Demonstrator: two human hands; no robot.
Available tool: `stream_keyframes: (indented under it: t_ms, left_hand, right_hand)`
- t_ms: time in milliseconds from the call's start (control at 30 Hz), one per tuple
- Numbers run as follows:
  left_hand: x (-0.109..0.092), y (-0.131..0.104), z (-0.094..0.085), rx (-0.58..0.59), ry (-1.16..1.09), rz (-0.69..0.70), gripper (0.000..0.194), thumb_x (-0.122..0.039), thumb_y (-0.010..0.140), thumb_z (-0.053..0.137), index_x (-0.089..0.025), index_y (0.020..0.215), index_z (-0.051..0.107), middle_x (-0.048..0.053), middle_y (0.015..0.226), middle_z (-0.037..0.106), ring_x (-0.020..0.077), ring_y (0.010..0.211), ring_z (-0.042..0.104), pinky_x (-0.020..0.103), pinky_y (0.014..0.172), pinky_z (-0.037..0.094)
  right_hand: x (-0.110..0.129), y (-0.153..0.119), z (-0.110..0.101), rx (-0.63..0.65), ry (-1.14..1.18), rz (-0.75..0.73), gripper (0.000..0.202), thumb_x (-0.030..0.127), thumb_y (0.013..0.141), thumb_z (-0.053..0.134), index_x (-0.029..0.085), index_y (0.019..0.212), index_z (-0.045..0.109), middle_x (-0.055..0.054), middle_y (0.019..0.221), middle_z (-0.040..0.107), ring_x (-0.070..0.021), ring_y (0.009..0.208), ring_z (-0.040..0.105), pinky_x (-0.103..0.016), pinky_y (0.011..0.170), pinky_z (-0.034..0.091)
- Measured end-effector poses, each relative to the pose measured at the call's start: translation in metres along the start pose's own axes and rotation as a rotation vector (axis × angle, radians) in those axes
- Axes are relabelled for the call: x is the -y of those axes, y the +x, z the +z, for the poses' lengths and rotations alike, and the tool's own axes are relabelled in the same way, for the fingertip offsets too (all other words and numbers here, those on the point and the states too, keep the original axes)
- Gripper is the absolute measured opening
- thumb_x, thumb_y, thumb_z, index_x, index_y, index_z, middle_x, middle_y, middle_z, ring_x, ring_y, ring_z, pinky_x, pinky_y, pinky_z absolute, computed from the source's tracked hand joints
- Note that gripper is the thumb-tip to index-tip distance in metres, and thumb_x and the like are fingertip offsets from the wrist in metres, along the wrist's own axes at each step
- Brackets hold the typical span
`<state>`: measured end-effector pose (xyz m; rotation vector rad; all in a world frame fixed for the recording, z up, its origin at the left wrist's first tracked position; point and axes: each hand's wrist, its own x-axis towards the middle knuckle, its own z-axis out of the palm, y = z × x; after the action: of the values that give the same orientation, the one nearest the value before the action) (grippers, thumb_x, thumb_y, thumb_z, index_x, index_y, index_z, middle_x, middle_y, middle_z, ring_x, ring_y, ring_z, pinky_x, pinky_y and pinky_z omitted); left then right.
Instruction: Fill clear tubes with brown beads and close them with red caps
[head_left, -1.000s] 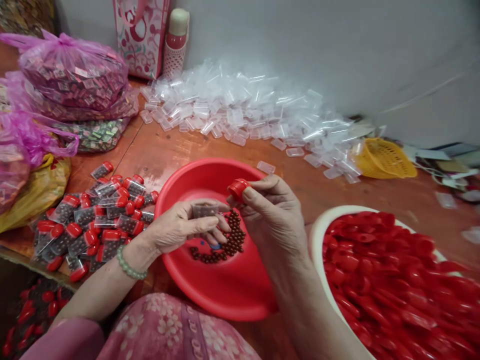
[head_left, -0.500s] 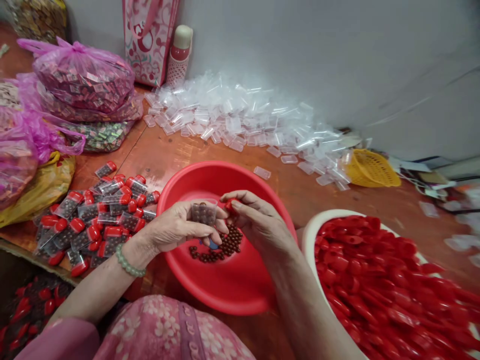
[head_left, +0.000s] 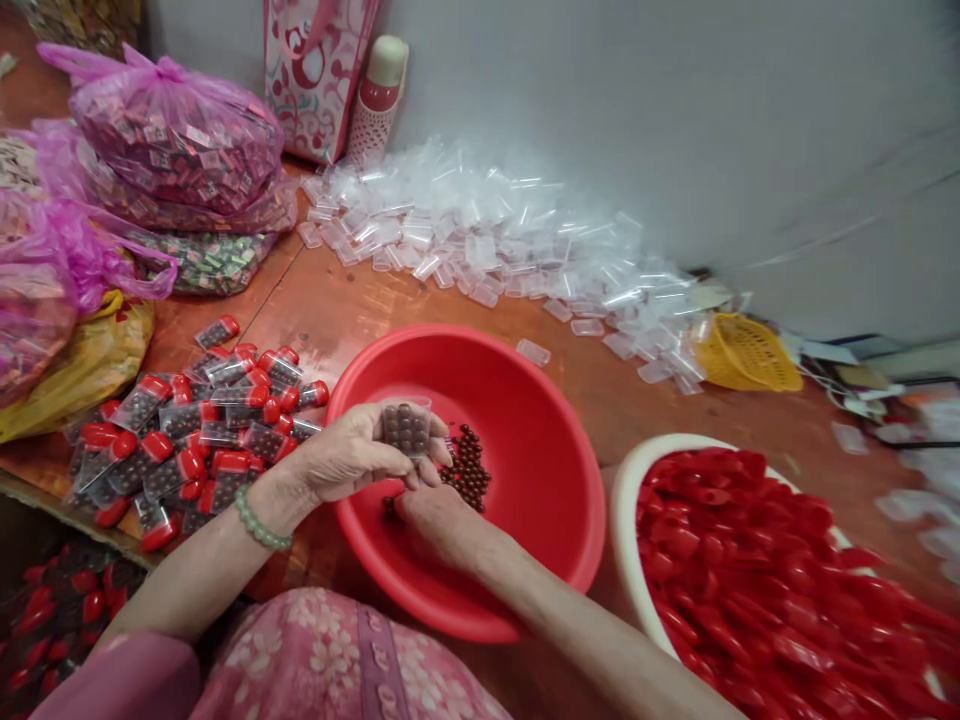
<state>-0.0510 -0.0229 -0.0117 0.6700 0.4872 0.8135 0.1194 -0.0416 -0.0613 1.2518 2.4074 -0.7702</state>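
My left hand (head_left: 346,452) is closed around a small clear plastic box (head_left: 407,430) filled with dark brown balls, held over the red basin (head_left: 551,480). Brown balls (head_left: 471,470) lie loose on the basin's floor. Below the box, my right hand (head_left: 439,515) reaches down into the basin by the balls. Its fingers point away and are mostly hidden, so what they hold does not show. Left of the basin is a heap of filled boxes (head_left: 251,400) with red caps.
Clear empty boxes (head_left: 480,240) lie piled along the wall. A white tub (head_left: 624,520) of red plastic pieces (head_left: 720,560) stands right. A yellow basket (head_left: 746,352) is behind it. Pink bags (head_left: 176,130), a thermos (head_left: 379,95) and a patterned bag (head_left: 315,80) stand at the back left.
My right hand, which held a small red piece beside the box, has moved down and left into the basin; the red piece no longer shows. My left hand still holds the box.
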Motion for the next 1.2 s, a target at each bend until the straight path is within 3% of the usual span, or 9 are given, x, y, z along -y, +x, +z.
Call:
stream_keyframes:
  t_ms: [100, 200, 367, 433, 567, 800, 1000, 1133, 1200]
  left_hand:
    - [0.002, 0.002, -0.003, -0.002, -0.027, -0.008, 0.038, -0.005, 0.060, 0.067, -0.010, 0.098, 0.065, 0.005, 0.083, 0.070, 0.0119, 0.068, 0.068, 0.020, 0.061, 0.051]
    - [0.003, 0.002, -0.004, -0.018, -0.038, -0.019, 0.035, -0.008, 0.062, 0.070, -0.010, 0.097, 0.064, 0.006, 0.085, 0.070, 0.0117, 0.067, 0.068, 0.020, 0.061, 0.051]
    - [0.004, 0.004, -0.002, -0.052, 0.040, -0.038, 0.031, -0.014, 0.068, 0.072, -0.010, 0.097, 0.062, 0.006, 0.084, 0.069, 0.0110, 0.065, 0.066, 0.020, 0.059, 0.049]
    - [0.004, 0.005, -0.001, -0.056, 0.093, -0.040, 0.029, -0.014, 0.070, 0.070, -0.011, 0.097, 0.062, 0.005, 0.084, 0.068, 0.0107, 0.065, 0.066, 0.020, 0.058, 0.047]
    - [0.004, 0.007, 0.000, -0.026, 0.188, -0.032, 0.026, -0.016, 0.073, 0.068, -0.012, 0.097, 0.061, 0.004, 0.081, 0.066, 0.0109, 0.066, 0.064, 0.022, 0.060, 0.048]
    - [0.003, 0.009, -0.001, -0.014, 0.365, -0.084, 0.030, -0.016, 0.078, 0.060, -0.011, 0.107, 0.058, 0.002, 0.075, 0.063, 0.0101, 0.063, 0.060, 0.024, 0.065, 0.047]
    - [0.003, 0.011, 0.003, -0.042, 0.328, -0.110, 0.028, -0.017, 0.077, 0.062, -0.015, 0.104, 0.056, 0.000, 0.084, 0.061, 0.0094, 0.066, 0.060, 0.025, 0.068, 0.046]
    - [0.005, 0.011, 0.003, -0.059, 0.308, -0.122, 0.027, -0.022, 0.077, 0.067, -0.015, 0.100, 0.056, 0.001, 0.083, 0.063, 0.0113, 0.067, 0.060, 0.026, 0.067, 0.045]
    - [0.006, 0.012, 0.002, -0.036, 0.287, -0.120, 0.027, -0.025, 0.076, 0.068, -0.014, 0.098, 0.057, 0.001, 0.077, 0.063, 0.0121, 0.066, 0.059, 0.027, 0.067, 0.045]
  right_hand:
    - [-0.006, -0.002, -0.008, -0.002, 0.011, -0.022, 0.016, 0.013, 0.077, 0.059, 0.017, 0.083, 0.074, -0.013, 0.084, 0.073, -0.0239, 0.089, 0.068, -0.031, 0.080, 0.052]
    - [-0.021, -0.011, -0.034, -0.079, 0.158, -0.047, 0.018, 0.021, 0.083, 0.056, 0.018, 0.087, 0.074, -0.007, 0.074, 0.071, -0.0177, 0.071, 0.066, -0.027, 0.068, 0.051]
    - [-0.028, -0.030, -0.091, -0.718, 0.737, -0.145, 0.015, 0.036, 0.081, 0.070, 0.021, 0.080, 0.073, -0.002, 0.072, 0.069, -0.0132, 0.064, 0.062, -0.024, 0.059, 0.049]
    - [-0.020, -0.031, -0.103, -0.804, 0.779, -0.224, 0.009, 0.031, 0.079, 0.072, 0.022, 0.077, 0.073, -0.001, 0.071, 0.068, -0.0133, 0.065, 0.061, -0.025, 0.060, 0.049]
    - [-0.009, -0.024, -0.110, -0.751, 0.737, -0.332, 0.007, 0.028, 0.081, 0.071, 0.022, 0.078, 0.073, -0.001, 0.070, 0.068, -0.0131, 0.063, 0.061, -0.026, 0.060, 0.050]
    - [-0.019, -0.022, -0.110, -0.595, 0.627, -0.408, 0.009, 0.026, 0.086, 0.066, 0.021, 0.085, 0.074, -0.002, 0.073, 0.069, -0.0117, 0.065, 0.063, -0.024, 0.061, 0.050]
    - [-0.027, -0.024, -0.108, -0.676, 0.733, -0.291, 0.017, 0.037, 0.088, 0.064, 0.021, 0.088, 0.071, 0.000, 0.071, 0.064, -0.0104, 0.061, 0.059, -0.023, 0.058, 0.050]
    - [-0.022, -0.018, -0.096, -0.728, 0.837, -0.240, 0.024, 0.036, 0.094, 0.056, 0.025, 0.115, 0.063, -0.001, 0.090, 0.066, -0.0109, 0.074, 0.064, -0.025, 0.070, 0.055]
    - [-0.012, -0.015, -0.089, -0.799, 0.905, -0.248, 0.021, 0.034, 0.093, 0.058, 0.025, 0.113, 0.060, -0.002, 0.098, 0.066, -0.0124, 0.082, 0.067, -0.027, 0.076, 0.057]
